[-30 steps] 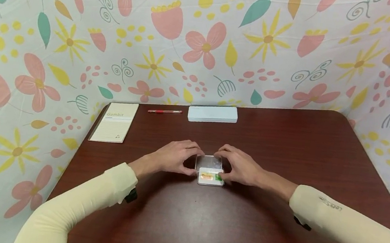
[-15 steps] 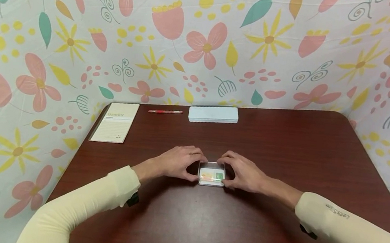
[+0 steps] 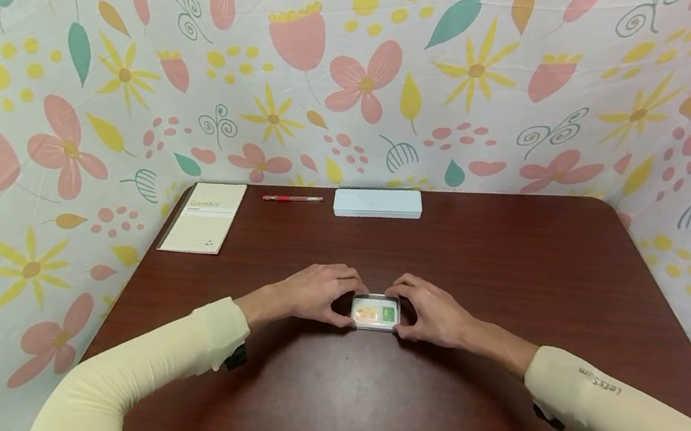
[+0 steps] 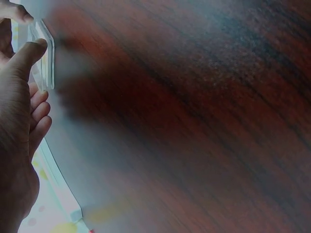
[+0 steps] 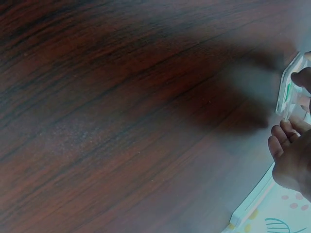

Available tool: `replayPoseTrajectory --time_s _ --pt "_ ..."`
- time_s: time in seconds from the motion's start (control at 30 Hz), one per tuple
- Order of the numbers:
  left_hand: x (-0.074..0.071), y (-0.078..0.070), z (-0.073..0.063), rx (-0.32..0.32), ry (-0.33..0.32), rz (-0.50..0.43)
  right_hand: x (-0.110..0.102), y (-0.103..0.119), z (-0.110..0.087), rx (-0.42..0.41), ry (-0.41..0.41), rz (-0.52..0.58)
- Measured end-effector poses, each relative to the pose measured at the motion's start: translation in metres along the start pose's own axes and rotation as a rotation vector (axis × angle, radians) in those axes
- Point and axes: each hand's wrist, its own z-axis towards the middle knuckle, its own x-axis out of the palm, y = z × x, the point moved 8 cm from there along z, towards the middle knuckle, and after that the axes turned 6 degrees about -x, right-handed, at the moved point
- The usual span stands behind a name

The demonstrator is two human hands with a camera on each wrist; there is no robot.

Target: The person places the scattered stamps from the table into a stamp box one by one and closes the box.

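Note:
A small clear plastic case lies flat on the table between both hands in the head view. Through its lid show a white insert, an orange-yellow picture and a green patch. My left hand holds its left end, thumb at the near corner and fingers at the far one. At the opposite end my right hand grips it the same way. In the left wrist view the case is seen edge-on, its lid tilted slightly above the base. The right wrist view shows the case partly hidden behind the fingers.
A pale blue pencil case stands at the table's back edge. Left of it lie a red pen and a cream "Gambit" notepad. A flower-patterned cloth hangs behind the brown table.
The clear lid, tipped back behind the base a second ago, has swung forward over the base. Both hands have come slightly nearer along with it. The other things stay put.

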Motion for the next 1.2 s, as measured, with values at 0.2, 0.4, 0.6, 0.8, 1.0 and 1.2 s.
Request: replayPoseTrajectory --time_s 0.2,0.4,0.6,0.8,1.0,1.2 --pt "0.0023 0.0005 -0.0007 -0.004 0.005 0.002 0.0026 0.0001 -0.0001 -0.002 0.001 -0.001" --pt "0.0032 0.0011 -0.001 -0.01 0.014 0.004 0.0039 -0.0008 -0.001 0.0 0.002 -0.001" --pt "0.0028 0.0006 -0.0018 -0.009 0.013 -0.009 0.0051 -0.0009 -0.0016 0.003 0.002 -0.003" --pt "0.0026 0.0001 -0.0023 -0.011 0.012 -0.007 0.0053 -0.0002 -0.0016 -0.002 -0.005 -0.008" --pt "0.0017 -0.0006 -0.0031 -0.002 -0.003 0.005 0.0055 0.0007 -0.0019 -0.004 -0.004 -0.009" --pt "0.0009 -0.0014 -0.0034 0.001 -0.013 0.016 0.0057 0.0013 -0.0022 0.001 0.001 -0.007"
